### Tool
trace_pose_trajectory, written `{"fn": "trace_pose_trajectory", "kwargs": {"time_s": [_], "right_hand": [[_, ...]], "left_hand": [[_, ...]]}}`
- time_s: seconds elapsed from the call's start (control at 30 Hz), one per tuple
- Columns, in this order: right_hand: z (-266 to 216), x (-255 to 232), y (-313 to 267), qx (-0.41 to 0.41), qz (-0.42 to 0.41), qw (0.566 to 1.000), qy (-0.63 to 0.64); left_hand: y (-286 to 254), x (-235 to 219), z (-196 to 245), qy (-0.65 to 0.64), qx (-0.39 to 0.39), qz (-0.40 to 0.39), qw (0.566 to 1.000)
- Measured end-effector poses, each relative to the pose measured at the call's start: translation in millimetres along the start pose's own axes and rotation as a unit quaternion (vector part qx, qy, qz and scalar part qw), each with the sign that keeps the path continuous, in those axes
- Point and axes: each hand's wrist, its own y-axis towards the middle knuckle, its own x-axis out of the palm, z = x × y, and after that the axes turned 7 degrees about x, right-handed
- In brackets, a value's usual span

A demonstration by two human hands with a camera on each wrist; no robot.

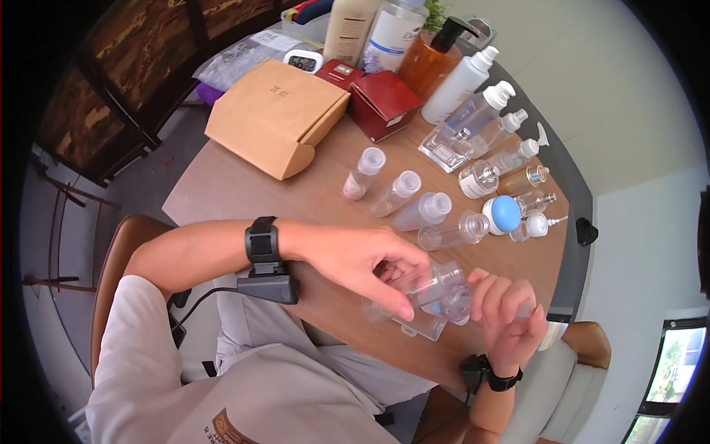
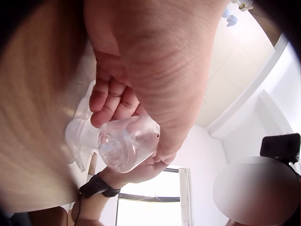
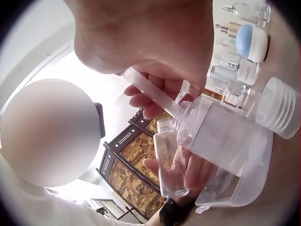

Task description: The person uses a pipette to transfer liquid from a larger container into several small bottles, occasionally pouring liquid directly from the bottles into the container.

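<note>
In my left hand (image 1: 366,266) is a small clear plastic bottle (image 3: 170,162), its open threaded neck upward in the right wrist view. Its round base faces the camera in the left wrist view. My right hand (image 1: 509,311) is close on the right, fingers curled, pinching a narrow translucent plastic strip (image 3: 153,94). The strip's lower end overlaps the ridged neck of a frosted bottle (image 3: 221,134); I cannot tell whether they are joined. Below the hands is a clear plastic container (image 1: 425,325), partly hidden by the bottles.
Several empty-looking bottles (image 1: 423,211) stand in a row beyond my hands. Pump bottles (image 1: 484,107), perfume bottles (image 1: 479,179) and a blue-lidded jar (image 1: 504,214) line the right edge. A cardboard box (image 1: 274,111) and dark red boxes (image 1: 381,103) occupy the back left.
</note>
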Motion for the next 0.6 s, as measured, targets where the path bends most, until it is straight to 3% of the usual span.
{"fn": "trace_pose_trajectory", "kwargs": {"time_s": [0.2, 0.6], "right_hand": [[1.1, 9.8, 7.7, -0.003, -0.013, 0.999, 0.049], [4.3, 10.3, 8.5, -0.013, 0.01, 0.998, 0.056]], "left_hand": [[-1.6, 3.9, -15.5, -0.006, 0.045, 0.005, 0.999], [-3.1, 6.9, -16.3, -0.031, 0.058, 0.002, 0.998]]}}
